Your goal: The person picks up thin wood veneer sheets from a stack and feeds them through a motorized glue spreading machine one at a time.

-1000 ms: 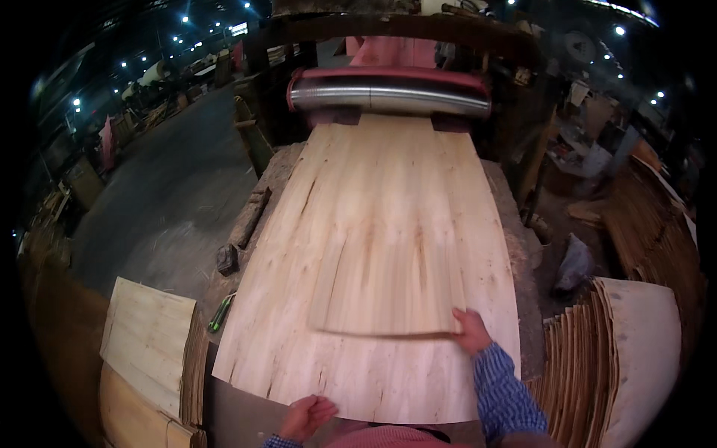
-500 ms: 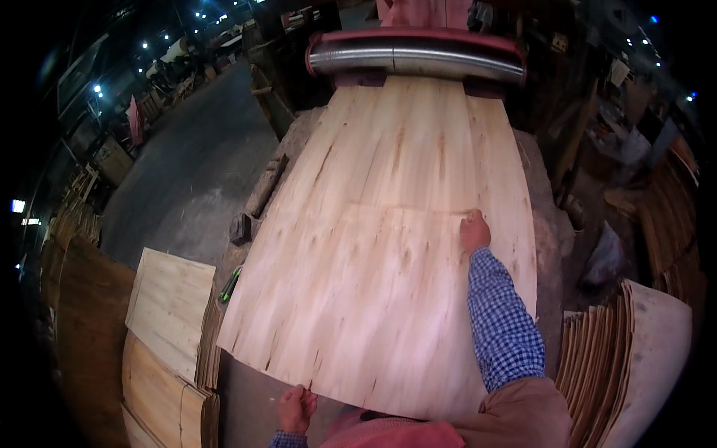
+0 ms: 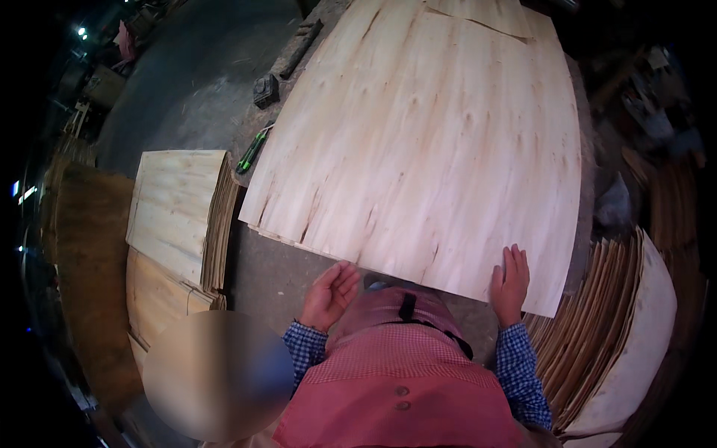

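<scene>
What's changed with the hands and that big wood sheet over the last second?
The right hand came back from the middle of the veneer sheet to lie flat on its near edge. The left hand, open, now sits on the table by that edge. The view dropped, so the roller is out of sight. The veneer stacks at left stayed put.

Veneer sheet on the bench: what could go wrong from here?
1. The veneer sheet already shows splits along its near edge; pushing on it could tear them further.
2. Only the right hand lies flat on it; the left hand is off the edge, so it may skew.
</scene>
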`<state>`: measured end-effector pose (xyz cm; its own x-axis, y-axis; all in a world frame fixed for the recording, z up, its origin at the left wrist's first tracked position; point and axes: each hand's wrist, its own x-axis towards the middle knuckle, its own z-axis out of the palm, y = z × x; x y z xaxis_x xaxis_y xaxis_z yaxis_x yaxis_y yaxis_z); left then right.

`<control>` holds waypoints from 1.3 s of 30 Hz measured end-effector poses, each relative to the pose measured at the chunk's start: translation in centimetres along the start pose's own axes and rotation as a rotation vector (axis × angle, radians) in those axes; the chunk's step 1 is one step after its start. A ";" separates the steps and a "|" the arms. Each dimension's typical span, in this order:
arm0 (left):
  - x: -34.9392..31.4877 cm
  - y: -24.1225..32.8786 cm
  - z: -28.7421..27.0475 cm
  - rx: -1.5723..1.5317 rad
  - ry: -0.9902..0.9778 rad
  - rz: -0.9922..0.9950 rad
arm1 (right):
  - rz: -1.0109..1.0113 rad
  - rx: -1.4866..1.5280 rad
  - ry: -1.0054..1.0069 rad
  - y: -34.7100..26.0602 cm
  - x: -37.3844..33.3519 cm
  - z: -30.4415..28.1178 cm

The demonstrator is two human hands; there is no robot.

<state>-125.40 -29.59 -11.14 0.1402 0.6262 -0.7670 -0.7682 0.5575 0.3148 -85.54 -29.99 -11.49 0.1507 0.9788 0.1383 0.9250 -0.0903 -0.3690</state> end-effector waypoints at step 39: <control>-0.3 3.5 4.9 0.236 -0.187 0.076 | -0.357 0.060 0.088 -10.7 -3.3 -11.5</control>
<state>-125.07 -25.16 -7.04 0.2175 0.7481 -0.6269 -0.6180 0.6027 0.5048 -91.88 -34.39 2.60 -0.1457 0.9270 0.3455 0.9033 0.2671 -0.3357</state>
